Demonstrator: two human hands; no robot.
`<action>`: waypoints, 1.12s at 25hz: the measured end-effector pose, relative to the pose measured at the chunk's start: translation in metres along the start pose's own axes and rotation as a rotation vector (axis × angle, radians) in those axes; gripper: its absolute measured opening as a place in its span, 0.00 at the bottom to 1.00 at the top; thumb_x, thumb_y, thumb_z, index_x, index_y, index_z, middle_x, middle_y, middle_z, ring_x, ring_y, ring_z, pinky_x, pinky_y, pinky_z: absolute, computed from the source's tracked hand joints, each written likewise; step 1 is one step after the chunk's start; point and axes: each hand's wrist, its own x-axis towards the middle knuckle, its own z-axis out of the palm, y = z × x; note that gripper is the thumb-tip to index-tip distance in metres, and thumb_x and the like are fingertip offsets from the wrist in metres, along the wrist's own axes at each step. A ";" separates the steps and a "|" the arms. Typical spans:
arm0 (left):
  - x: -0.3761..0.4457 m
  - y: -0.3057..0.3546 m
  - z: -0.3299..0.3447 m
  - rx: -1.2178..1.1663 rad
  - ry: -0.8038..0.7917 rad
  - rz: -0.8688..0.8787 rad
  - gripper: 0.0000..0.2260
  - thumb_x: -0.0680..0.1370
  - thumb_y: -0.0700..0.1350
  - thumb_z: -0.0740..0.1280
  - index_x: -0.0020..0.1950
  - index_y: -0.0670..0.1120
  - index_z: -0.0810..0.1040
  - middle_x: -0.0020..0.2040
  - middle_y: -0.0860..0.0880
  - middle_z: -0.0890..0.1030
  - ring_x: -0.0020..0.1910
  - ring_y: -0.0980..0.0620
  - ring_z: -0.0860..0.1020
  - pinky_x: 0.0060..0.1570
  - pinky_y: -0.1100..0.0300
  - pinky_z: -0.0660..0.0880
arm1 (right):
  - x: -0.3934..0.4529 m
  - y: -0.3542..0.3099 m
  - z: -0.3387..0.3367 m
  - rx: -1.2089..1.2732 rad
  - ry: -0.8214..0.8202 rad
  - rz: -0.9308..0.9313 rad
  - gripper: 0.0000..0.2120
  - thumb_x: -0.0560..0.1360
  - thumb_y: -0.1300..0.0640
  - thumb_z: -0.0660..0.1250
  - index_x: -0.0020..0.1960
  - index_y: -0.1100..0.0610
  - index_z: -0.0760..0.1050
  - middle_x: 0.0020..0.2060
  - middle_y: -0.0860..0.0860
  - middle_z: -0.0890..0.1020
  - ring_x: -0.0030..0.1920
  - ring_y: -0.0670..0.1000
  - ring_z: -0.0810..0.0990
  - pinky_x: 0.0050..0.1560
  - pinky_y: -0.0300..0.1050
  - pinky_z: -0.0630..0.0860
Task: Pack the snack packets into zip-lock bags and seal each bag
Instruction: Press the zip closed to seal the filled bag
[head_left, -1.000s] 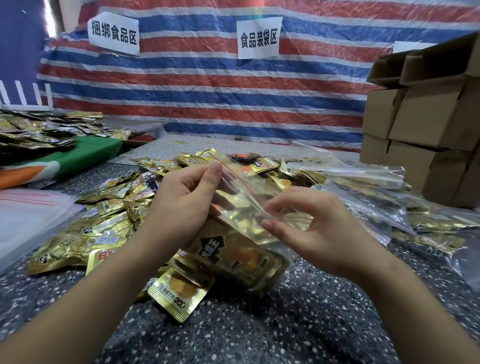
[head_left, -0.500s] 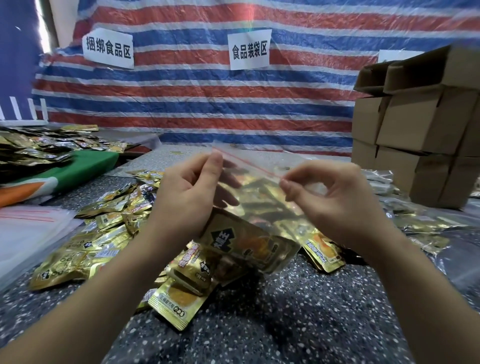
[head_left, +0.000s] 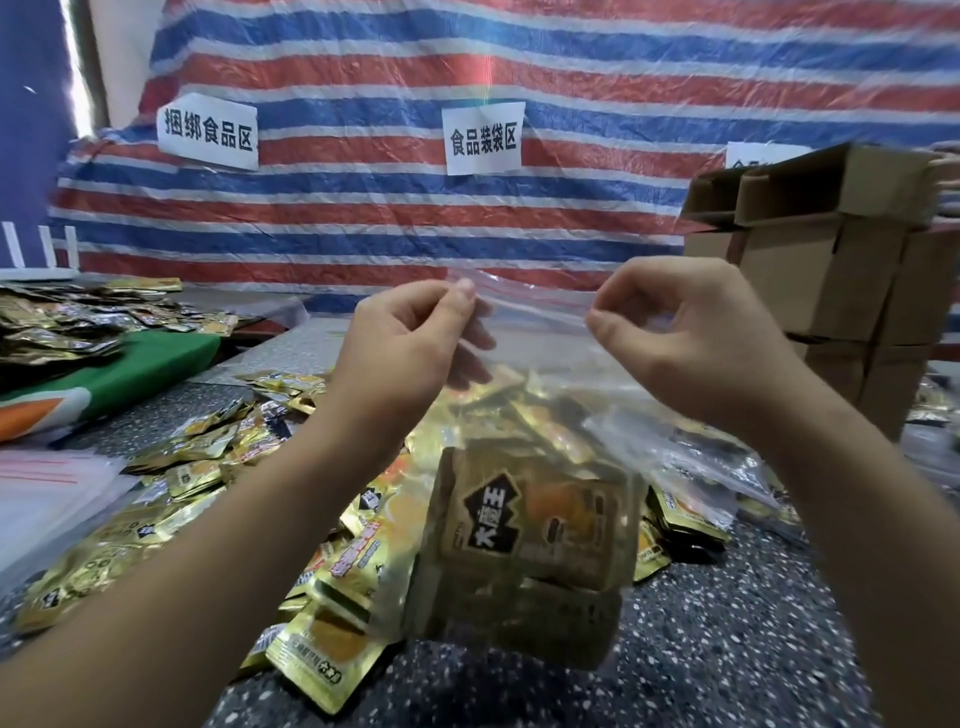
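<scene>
A clear zip-lock bag (head_left: 540, 364) with a red zip strip hangs upright in front of me, holding gold snack packets (head_left: 530, 525) in its lower half. My left hand (head_left: 410, 343) pinches the left end of the zip strip between thumb and fingers. My right hand (head_left: 675, 332) pinches the strip's right end. A heap of loose gold snack packets (head_left: 197, 467) lies on the speckled table (head_left: 727, 649) below and to the left of the bag.
Stacked cardboard boxes (head_left: 841, 280) stand at the right. Filled clear bags (head_left: 691, 462) lie behind my right forearm. Flat zip-lock bags (head_left: 47, 478) lie at the left edge, a green cloth (head_left: 150, 364) with more packets (head_left: 78, 317) beyond. A striped tarp (head_left: 467, 208) hangs behind.
Both hands have lifted the bag off the table and upright. My right hand has slid along the zip strip to its right end, and the hands are now wider apart.
</scene>
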 end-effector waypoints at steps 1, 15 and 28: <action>0.001 -0.005 0.002 0.000 -0.009 -0.019 0.12 0.83 0.44 0.61 0.43 0.44 0.81 0.32 0.50 0.82 0.27 0.52 0.79 0.28 0.62 0.74 | 0.001 0.002 0.001 -0.027 -0.027 0.011 0.02 0.76 0.57 0.70 0.43 0.53 0.79 0.37 0.47 0.81 0.37 0.44 0.78 0.38 0.36 0.74; 0.038 -0.032 0.002 0.227 -0.311 -0.061 0.10 0.81 0.43 0.64 0.45 0.40 0.81 0.38 0.43 0.83 0.32 0.51 0.80 0.33 0.62 0.77 | 0.031 0.014 0.045 0.098 -0.278 0.192 0.09 0.79 0.52 0.68 0.40 0.51 0.80 0.33 0.49 0.83 0.36 0.50 0.82 0.40 0.50 0.82; 0.036 -0.040 -0.003 0.296 -0.301 -0.045 0.10 0.81 0.43 0.63 0.45 0.42 0.81 0.36 0.50 0.83 0.31 0.53 0.81 0.36 0.58 0.78 | 0.031 0.026 0.058 0.129 -0.329 0.197 0.09 0.79 0.51 0.68 0.41 0.51 0.81 0.33 0.45 0.84 0.32 0.41 0.81 0.35 0.34 0.73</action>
